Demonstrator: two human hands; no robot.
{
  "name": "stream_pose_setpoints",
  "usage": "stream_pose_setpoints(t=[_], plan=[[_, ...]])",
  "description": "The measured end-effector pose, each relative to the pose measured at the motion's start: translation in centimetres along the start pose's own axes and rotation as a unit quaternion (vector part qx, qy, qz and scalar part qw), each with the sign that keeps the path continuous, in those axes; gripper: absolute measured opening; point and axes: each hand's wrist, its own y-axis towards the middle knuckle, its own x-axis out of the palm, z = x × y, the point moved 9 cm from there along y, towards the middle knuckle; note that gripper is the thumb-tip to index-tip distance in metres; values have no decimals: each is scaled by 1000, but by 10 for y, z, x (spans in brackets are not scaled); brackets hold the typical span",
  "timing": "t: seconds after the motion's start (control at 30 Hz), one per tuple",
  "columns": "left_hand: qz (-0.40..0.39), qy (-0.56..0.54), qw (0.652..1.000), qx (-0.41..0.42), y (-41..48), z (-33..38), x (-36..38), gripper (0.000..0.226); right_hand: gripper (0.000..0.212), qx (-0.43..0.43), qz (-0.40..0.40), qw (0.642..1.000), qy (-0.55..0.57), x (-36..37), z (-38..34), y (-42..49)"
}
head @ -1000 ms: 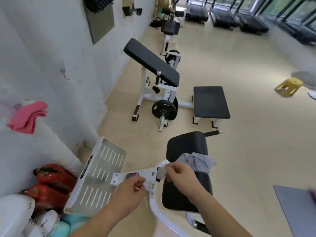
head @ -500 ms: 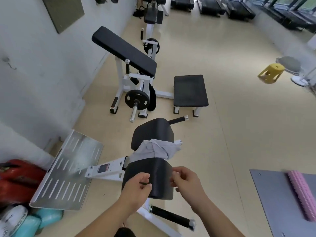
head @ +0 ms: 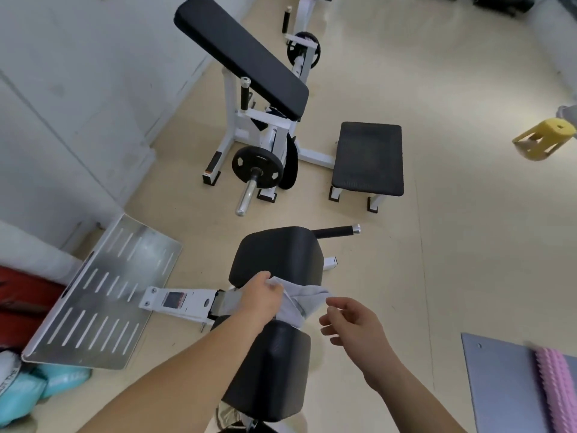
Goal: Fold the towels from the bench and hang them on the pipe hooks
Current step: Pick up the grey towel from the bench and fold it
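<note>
The towel (head: pixel 307 303) lies crumpled on the bench, in the gap between the far pad (head: pixel 278 254) and the near pad (head: pixel 271 370), just below the centre of view; it is pale grey, bunched into folds, with one corner poking out toward 3 o'clock.

The left hand (head: pixel 260 296) grips the towel's end at 9 o'clock, and cloth bunches out from under its fingers; the right hand (head: pixel 352 323) sits at 4 o'clock of the towel, holding nothing, with its fingers loosely curled and thumb and forefinger apart; its fingertips are just beside the free corner, and I cannot tell whether they touch it.

By its look the towel is light, soft and limp; it should sag and drape from any grip, keep no shape of its own, and neither slip nor break; held by one end, the rest would likely drag over the pad. A good hold, I judge, is a pinch at two corners of one edge, the right hand taking the free corner at 3 o'clock, so that it can be shaken flat and folded.

No pipe hooks are in view; a metal footplate (head: pixel 103 292) lies at 9 o'clock.
</note>
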Motion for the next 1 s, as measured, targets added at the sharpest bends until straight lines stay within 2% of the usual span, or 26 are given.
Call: stream_pose_setpoints(t=[0.07,0.13,0.27,0.33,0.5,0.6,0.7,0.83,0.9,1.0], plan=[[14,-10,999,-40,11,-10,13,27,15,14,-10,1000,-3,-4,7,15],[44,-14,997,-65,18,-16,19,18,15,22,-24,999,-14,-9,12,30],[114,-17,989,-97,27,-21,22,25,16,25,-64,997,-43,-22,20,63],[152,-42,981,-115,29,-22,22,25,16,20,-96,993,-62,-26,23,79],[236,-154,947,-154,-2,-3,31,7,16,-12,-199,974,-111,-49,26,106],[265,-256,919,-141,-45,25,45,12,15,-47,-260,951,-159,-62,18,105],[281,-355,885,-107,-95,55,50,14,17,-118,-303,925,-196,-64,-5,89],[305,-403,861,-55,-167,99,43,11,9,-219,-381,879,-183,-55,-33,36],[344,-420,839,-39,-202,110,37,9,7,-269,-379,866,-184,-59,-38,11],[417,-432,799,-27,-254,100,21,12,18,-307,-342,872,-171,-80,-39,-7]])
